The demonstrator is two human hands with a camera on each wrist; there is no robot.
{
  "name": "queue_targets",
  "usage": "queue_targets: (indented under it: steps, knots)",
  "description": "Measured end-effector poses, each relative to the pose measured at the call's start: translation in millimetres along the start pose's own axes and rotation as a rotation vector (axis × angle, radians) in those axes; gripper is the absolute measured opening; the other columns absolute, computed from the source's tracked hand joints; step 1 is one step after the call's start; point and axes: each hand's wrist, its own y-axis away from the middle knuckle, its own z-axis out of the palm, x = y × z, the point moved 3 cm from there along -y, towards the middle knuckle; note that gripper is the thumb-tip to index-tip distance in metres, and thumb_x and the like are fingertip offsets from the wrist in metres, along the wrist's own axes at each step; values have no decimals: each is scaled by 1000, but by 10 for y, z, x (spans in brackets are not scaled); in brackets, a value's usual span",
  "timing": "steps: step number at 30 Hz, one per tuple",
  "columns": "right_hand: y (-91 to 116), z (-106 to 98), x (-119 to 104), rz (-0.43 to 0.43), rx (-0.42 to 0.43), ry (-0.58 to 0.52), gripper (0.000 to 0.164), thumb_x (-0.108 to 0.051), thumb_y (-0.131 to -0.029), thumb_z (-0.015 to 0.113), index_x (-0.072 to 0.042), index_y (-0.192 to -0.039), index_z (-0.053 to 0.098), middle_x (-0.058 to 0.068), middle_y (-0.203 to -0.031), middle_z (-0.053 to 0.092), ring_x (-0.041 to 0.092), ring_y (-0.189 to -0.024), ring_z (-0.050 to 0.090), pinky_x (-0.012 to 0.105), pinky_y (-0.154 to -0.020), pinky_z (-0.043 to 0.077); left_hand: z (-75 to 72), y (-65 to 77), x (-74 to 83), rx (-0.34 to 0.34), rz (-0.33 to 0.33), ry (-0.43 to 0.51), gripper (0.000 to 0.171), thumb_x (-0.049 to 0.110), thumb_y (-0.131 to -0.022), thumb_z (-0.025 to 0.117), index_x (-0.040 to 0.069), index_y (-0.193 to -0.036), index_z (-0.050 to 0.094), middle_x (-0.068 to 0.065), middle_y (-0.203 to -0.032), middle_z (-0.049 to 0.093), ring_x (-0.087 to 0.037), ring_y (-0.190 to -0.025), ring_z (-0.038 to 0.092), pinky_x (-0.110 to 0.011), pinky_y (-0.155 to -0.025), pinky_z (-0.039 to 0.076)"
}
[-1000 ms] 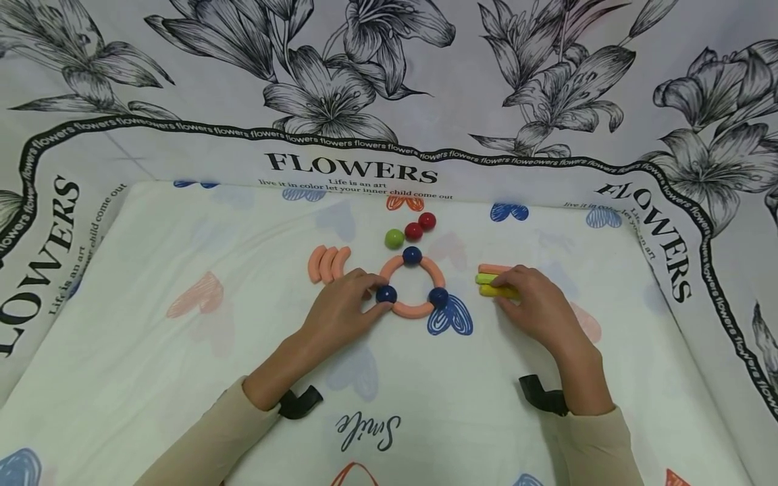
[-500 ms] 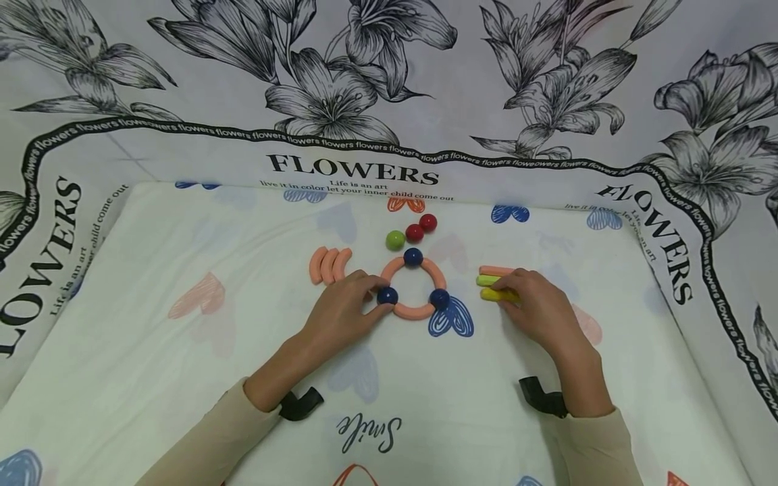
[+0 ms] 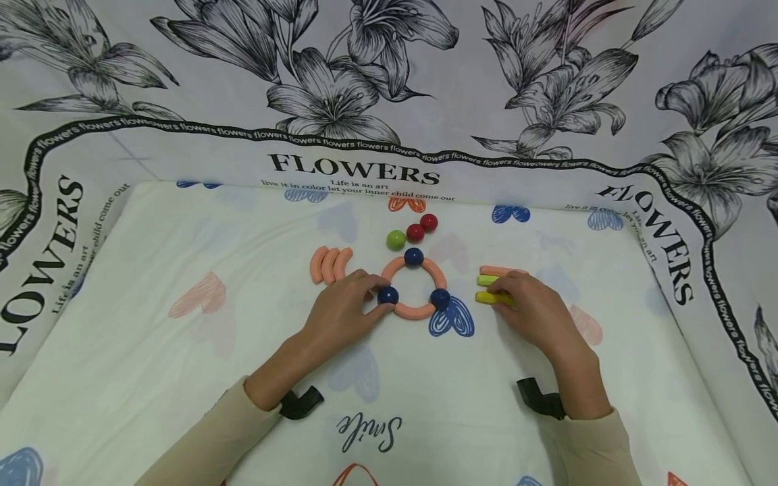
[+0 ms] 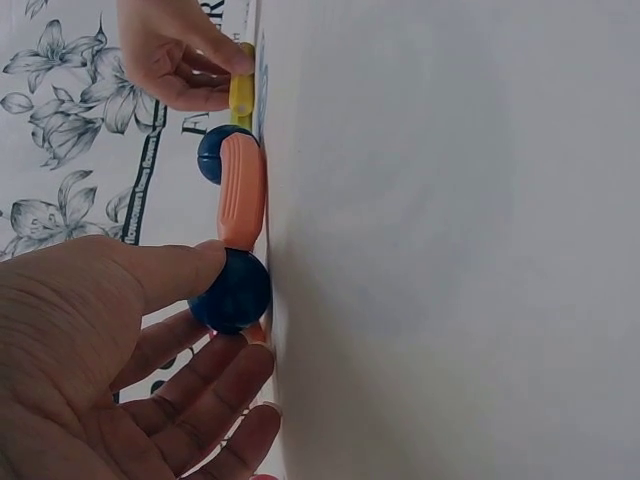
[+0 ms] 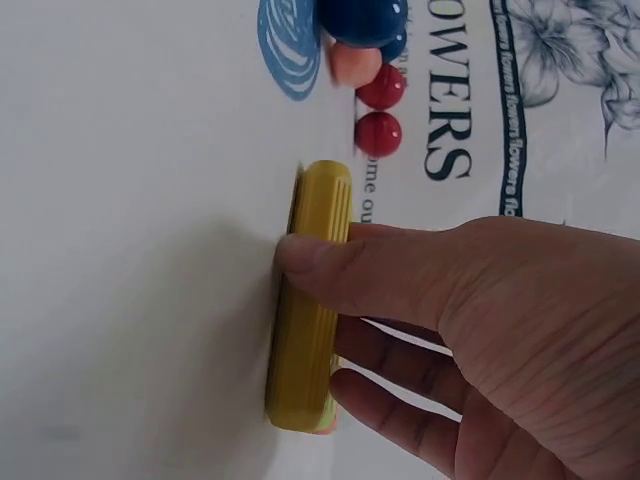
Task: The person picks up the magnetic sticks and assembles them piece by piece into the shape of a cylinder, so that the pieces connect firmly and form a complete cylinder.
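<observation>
A ring of curved orange rods (image 3: 413, 311) joined by three dark blue balls (image 3: 414, 257) lies flat on the cloth. My left hand (image 3: 343, 307) pinches the ring's left blue ball (image 4: 232, 292) between thumb and fingers. Over on the right, my right hand (image 3: 537, 310) pinches a straight yellow rod (image 5: 310, 300), its thumb on the near side. Just beyond that rod lie a yellow-green rod (image 3: 487, 279) and a straight orange rod (image 3: 501, 271), both partly covered by the right hand.
Three loose curved orange rods (image 3: 331, 264) lie side by side left of the ring. Behind the ring sit a green ball (image 3: 396, 239) and two red balls (image 3: 422, 227). A white cloth (image 3: 243, 378) printed with hearts covers the surface.
My right hand has slid the yellow rod slightly left and toward me, widening its gap from the yellow-green rod. The left hand has stayed at the blue ball.
</observation>
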Motion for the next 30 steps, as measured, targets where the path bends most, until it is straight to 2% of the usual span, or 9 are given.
queue_targets:
  steps: [4, 9, 14, 18, 23, 30]
  knots:
    - [-10, 6, -29, -46, 15, -20, 32, -8, -95, 78, -5, -126, 75, 17, -125, 74, 38, -120, 69, 60, -107, 53, -7, -1, 1, -1, 3, 3, 42, 34, -92, 84, 14, -127, 75, -1, -104, 74, -15, -91, 67, -27, -73, 54]
    - [-42, -16, -84, -109, 71, -89, 32, -5, -94, 77, -5, -127, 74, 14, -121, 74, 32, -109, 73, 54, -100, 59, -16, -12, 0, -2, 5, 7, 41, 34, -92, 84, 14, -128, 75, -2, -104, 74, -16, -93, 68, -28, -74, 55]
    - [-98, -29, -235, -171, 72, -212, 32, -7, -94, 78, -6, -126, 73, 11, -118, 74, 28, -105, 76, 48, -93, 63, -25, -14, -9, -5, -1, 1, 42, 35, -92, 84, 15, -128, 75, -1, -103, 74, -16, -93, 69, -29, -73, 55]
    - [-125, -63, -391, -201, 91, -254, 33, -10, -94, 80, -9, -126, 72, 8, -119, 73, 26, -106, 77, 45, -91, 64, -20, -16, -20, -3, 3, 0, 41, 35, -92, 84, 15, -127, 75, -1, -103, 74, -15, -93, 69, -28, -73, 55]
    - [-175, -87, -577, -245, 121, -309, 33, -14, -93, 82, -12, -125, 72, 5, -118, 73, 23, -107, 76, 43, -90, 65, -9, -22, -32, -3, 1, 6, 41, 35, -92, 84, 16, -127, 75, 0, -103, 74, -15, -93, 68, -28, -74, 55]
    - [-229, -65, -766, -289, 112, -418, 32, -13, -95, 80, -10, -125, 71, 7, -119, 73, 25, -107, 76, 48, -91, 65, 2, -27, -36, -22, -7, 21, 39, 35, -93, 83, 16, -126, 75, -1, -104, 74, -16, -95, 70, -31, -76, 57]
